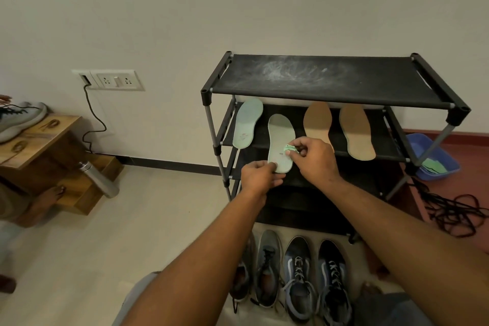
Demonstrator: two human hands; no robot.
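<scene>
Two bare hands are meeting at the middle of the frame, in front of a black shoe rack [330,79]. The left hand [258,174] is pinching the heel end of a mint-green insole [279,137] between thumb and fingers, holding it with the toe end pointing up toward the rack's second shelf; whether that toe is touching the shelf is not clear. The right hand [313,157] is curling its fingers around a small green cloth wad [289,149] and pinching it against the insole's right edge, just above the heel. A second green insole [247,123] is lying on that shelf just left of the held one, and two tan insoles [317,119] are lying to the right, the nearer one partly hidden behind the right hand. Four sneakers [299,278] are standing in a row on the floor at the bottom centre, toes toward the viewer. At the right edge a blue plastic basin [447,159] is sitting on the floor behind the rack's leg, with a tangle of black laces [449,209] lying near it. At the left edge a grey sneaker [21,119] is resting on a wooden stool [39,140], a steel bottle [99,178] is leaning against it, and a wall socket [116,79] is showing above.
</scene>
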